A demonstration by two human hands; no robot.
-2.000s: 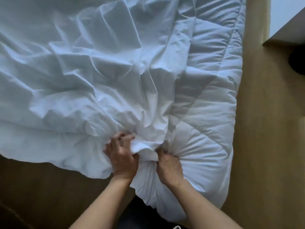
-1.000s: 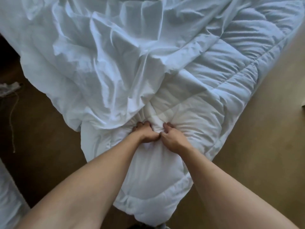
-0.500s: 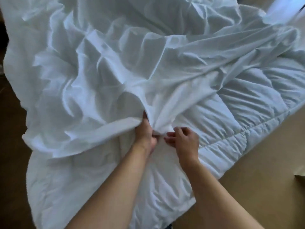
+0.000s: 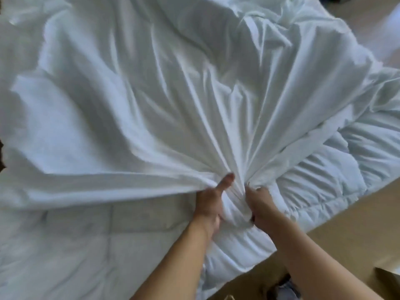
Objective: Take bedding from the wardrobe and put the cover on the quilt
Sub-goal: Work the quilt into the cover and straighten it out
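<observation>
A thin white cover (image 4: 173,100) lies crumpled over most of a white padded quilt (image 4: 337,174), whose stitched panels show at the right and along the near edge. My left hand (image 4: 211,201) grips a gathered edge of the cover, thumb pointing up along the cloth. My right hand (image 4: 260,204) grips the same bunch of cover just to the right. Taut folds fan out from both hands. Between the hands a lump of cloth is bunched up; its fingers are partly hidden in it.
Light wooden floor (image 4: 346,230) shows at the right and near right. A darker floor strip sits at the far left edge (image 4: 1,148). A dark object (image 4: 281,282) lies on the floor near my feet.
The cover has been drawn toward me over the quilt and now hides more of the padded panels. Both hands have closed tighter on the bunched edge, and the folds have become taut.
</observation>
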